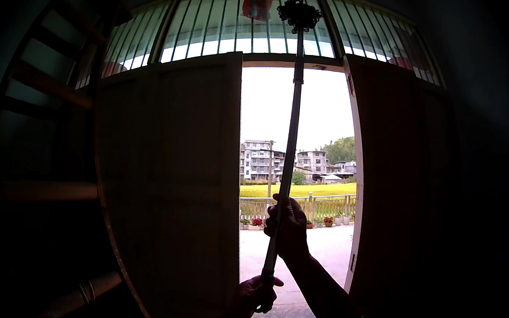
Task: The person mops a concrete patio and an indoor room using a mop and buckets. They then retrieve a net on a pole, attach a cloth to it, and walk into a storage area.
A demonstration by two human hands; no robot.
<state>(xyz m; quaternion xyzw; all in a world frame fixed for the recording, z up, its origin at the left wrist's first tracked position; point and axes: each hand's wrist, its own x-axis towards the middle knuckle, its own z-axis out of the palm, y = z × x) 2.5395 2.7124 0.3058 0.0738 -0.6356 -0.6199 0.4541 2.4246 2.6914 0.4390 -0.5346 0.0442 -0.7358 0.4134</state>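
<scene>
Here's my left hand (256,294) wrapped round the low end of the long pole (293,126), right hand (291,226) gripping higher, spread, I reckon, to steady such length. Up it stands, nearly upright, dark looped head (299,13) before the barred window (218,22); touching or not, I can't tell.

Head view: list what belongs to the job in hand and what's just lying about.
In use:
- pole
- dark tuft
- left hand
- right hand

Apparently just around:
- ladder
- doors
- barred window
- railing
- flowerpots
</scene>
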